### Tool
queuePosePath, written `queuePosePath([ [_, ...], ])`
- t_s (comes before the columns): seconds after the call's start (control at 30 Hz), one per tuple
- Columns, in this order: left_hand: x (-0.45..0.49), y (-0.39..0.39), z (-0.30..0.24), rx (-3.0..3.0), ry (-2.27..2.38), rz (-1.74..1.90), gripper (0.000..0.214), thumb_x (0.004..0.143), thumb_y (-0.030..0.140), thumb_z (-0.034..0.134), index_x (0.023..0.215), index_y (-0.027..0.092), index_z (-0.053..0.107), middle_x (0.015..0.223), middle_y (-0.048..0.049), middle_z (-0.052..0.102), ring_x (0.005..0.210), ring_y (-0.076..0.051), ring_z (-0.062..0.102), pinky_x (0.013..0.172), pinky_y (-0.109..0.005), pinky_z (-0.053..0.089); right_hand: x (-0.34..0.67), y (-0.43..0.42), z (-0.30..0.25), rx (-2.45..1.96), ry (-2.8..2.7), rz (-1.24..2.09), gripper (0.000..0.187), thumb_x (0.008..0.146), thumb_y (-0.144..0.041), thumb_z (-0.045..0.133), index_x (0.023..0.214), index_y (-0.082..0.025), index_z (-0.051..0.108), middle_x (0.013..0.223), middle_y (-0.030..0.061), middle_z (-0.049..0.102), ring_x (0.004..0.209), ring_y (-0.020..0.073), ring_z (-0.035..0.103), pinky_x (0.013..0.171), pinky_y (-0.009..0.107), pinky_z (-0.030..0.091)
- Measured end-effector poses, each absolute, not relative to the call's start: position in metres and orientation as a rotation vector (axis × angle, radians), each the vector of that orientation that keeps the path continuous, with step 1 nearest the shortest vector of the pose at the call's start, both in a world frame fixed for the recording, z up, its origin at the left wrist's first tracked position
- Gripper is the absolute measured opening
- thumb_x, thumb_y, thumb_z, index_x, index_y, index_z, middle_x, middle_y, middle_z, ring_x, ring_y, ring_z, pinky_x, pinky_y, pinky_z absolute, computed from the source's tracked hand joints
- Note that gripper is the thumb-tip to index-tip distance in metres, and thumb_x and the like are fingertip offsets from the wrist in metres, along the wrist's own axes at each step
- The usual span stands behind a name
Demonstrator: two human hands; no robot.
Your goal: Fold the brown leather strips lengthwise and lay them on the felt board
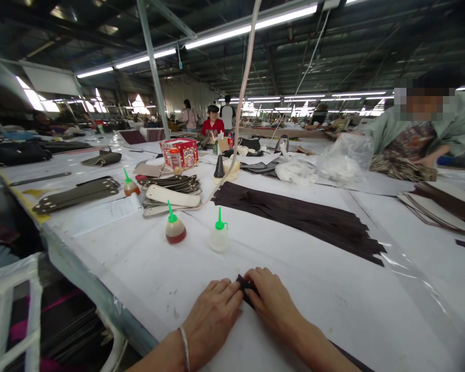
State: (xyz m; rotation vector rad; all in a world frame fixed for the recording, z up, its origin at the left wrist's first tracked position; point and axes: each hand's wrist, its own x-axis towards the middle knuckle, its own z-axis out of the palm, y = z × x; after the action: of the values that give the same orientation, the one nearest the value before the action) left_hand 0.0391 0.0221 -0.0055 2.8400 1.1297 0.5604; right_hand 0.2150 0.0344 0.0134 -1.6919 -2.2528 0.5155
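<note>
Both my hands rest on the white table [325, 310] near its front edge, pressing on a dark brown strip [245, 283]. My left hand [213, 315] lies with fingers bent, fingertips on the strip's end. My right hand [273, 302] covers the strip, fingers curled down on it; the strip runs on under my right forearm toward the lower right. Just beyond stand two small glue bottles with green nozzles, one with reddish-brown liquid [175, 227] and one clear [219, 236].
A fan of dark brown strips [306, 217] lies mid-table. Cream and grey straps [172, 196] and a third bottle [130, 187] sit left. A hose [242, 88] hangs down. A person [422, 134] leans over at right; others work farther back.
</note>
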Motion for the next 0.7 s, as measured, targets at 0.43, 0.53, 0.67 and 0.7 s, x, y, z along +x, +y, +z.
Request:
queuePosePath([
  [0.43,0.033,0.036,-0.008,2.967,0.99,0.56,0.015,0.087,0.009,0.057,0.1,0.015,0.056,0.117,-0.0071,0.062,0.106,-0.026,0.056,0.091,-0.043,0.051,0.211,0.035,0.006,-1.729,-2.226,0.465,0.027,0.083,-0.002,0.045,0.1,-0.016,0.061,0.1,0.007,0.06,0.095,0.0241,0.05,0.083,0.035,0.031],
  [0.53,0.033,0.036,-0.007,2.964,0.994,0.546,0.016,0.086,0.008,0.057,0.101,0.014,0.056,0.116,-0.0076,0.062,0.105,-0.026,0.057,0.089,-0.043,0.052,0.213,0.034,0.003,-1.706,-2.182,0.488,0.027,0.08,-0.003,0.049,0.099,-0.018,0.061,0.1,0.0054,0.06,0.094,0.0232,0.049,0.082,0.035,0.031],
  [0.67,0.033,0.034,-0.007,2.947,1.026,0.538,0.019,0.085,0.008,0.058,0.102,0.014,0.057,0.118,-0.0081,0.061,0.107,-0.026,0.056,0.091,-0.044,0.052,0.218,0.035,-0.004,-1.663,-2.136,0.49,0.027,0.082,-0.001,0.046,0.095,-0.019,0.061,0.095,0.0039,0.06,0.09,0.0217,0.049,0.079,0.034,0.031],
  [0.7,0.033,0.034,-0.007,2.942,1.03,0.537,0.02,0.085,0.008,0.059,0.103,0.015,0.057,0.119,-0.0081,0.061,0.108,-0.026,0.056,0.091,-0.043,0.052,0.218,0.034,-0.005,-1.644,-2.13,0.485,0.027,0.083,0.0,0.046,0.095,-0.019,0.062,0.094,0.0038,0.06,0.09,0.0216,0.049,0.079,0.033,0.031],
])
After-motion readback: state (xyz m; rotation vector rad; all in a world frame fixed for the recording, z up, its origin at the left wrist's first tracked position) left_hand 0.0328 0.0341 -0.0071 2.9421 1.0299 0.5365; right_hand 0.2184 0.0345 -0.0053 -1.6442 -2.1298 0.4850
